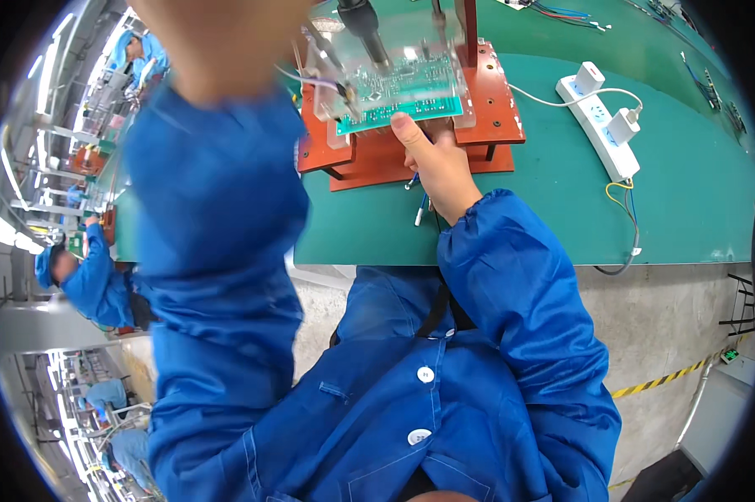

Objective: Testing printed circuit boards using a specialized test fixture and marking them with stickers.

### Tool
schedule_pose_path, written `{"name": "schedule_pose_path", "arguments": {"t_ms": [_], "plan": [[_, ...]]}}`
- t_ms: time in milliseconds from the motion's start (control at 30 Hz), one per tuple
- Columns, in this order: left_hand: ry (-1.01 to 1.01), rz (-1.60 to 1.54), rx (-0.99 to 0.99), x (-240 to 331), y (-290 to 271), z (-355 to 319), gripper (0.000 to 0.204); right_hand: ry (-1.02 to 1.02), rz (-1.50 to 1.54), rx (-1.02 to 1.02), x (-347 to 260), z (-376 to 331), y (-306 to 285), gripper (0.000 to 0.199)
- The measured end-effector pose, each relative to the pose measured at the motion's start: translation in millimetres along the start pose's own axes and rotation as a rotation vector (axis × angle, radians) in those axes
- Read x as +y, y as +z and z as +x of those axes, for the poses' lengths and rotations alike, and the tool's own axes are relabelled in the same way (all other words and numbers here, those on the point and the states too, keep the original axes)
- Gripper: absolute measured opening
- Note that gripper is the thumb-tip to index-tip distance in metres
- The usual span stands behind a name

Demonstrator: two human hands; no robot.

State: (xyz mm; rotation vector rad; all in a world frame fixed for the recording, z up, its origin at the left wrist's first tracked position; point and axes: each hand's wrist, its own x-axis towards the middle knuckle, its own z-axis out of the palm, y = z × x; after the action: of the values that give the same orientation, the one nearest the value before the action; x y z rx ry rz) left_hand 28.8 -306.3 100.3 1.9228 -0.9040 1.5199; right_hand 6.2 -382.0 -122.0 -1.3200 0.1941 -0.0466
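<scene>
My right hand [440, 167] pinches the near edge of a green circuit board [369, 118], its thumb on top and its fingers bent underneath. The board sits tilted in a red test fixture [496, 100], beneath a clear plastic plate [323, 96]. A dark rod [361, 23] comes down over the plate. My left hand [227, 46] is raised at the upper left, close to the fixture's top. Motion smears it, and its fingers run out of the picture.
A white power strip [597, 121] with plugged-in chargers lies right of the fixture on the green table [545, 217]. Loose cables [562, 15] lie at the back. Short wires [419, 209] stick out below the fixture. Co-workers in blue [97, 276] sit at the left.
</scene>
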Motion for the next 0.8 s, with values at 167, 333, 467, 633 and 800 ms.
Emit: {"name": "schedule_pose_path", "arguments": {"t_ms": [167, 333, 467, 633, 800], "plan": [[0.228, -1.189, 0.513, -25, 41, -62, 0.03, -0.014, -0.057, -0.005, 14, 4, -6, 0.06], [-0.159, -0.072, -0.377, -44, -100, -135, 0.047, -0.324, -0.55, 0.028, 5, -29, -15, 0.048], [-0.739, 0.261, -0.62, -110, -161, -229, 0.056, -0.832, -1.106, 0.297, -5, -86, 1, 0.05], [-1.144, -0.091, -0.804, -122, -153, -252, 0.087, -0.674, -0.88, -0.2, 3, -103, 35, 0.03], [-1.358, -0.497, -0.728, -136, -150, -253, 0.085, -0.571, -0.817, -0.412, 14, -70, 79, 0.02]]}}
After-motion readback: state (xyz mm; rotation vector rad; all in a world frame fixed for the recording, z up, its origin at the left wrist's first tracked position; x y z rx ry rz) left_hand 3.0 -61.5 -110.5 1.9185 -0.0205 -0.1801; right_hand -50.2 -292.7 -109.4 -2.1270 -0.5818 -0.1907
